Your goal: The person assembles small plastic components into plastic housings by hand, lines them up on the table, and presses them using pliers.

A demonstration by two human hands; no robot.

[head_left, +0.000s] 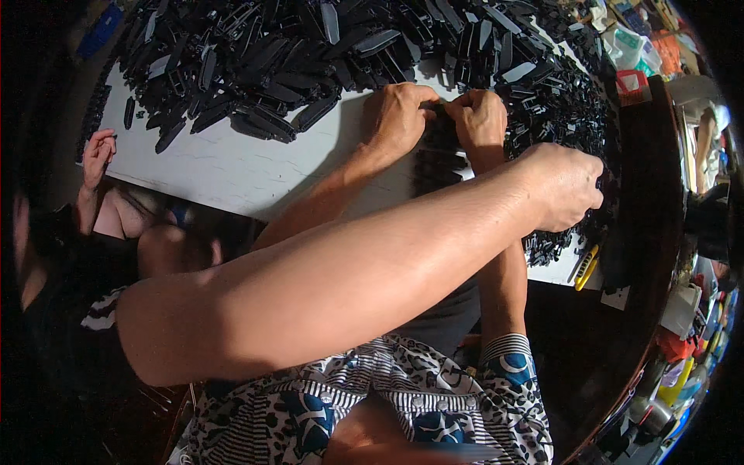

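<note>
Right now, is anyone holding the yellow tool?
No, the yellow tool lies untouched near the edge of the white tabletop.

left hand [397, 120] and right hand [482, 120] close together, fingers [418, 92] bent, turned inward toward each other; left forearm [325, 190] slanting up to the right, right forearm [504, 287] nearly upright, both partly hidden

Small dark piece [442, 101], partly hidden between fingers [426, 94]
</note>
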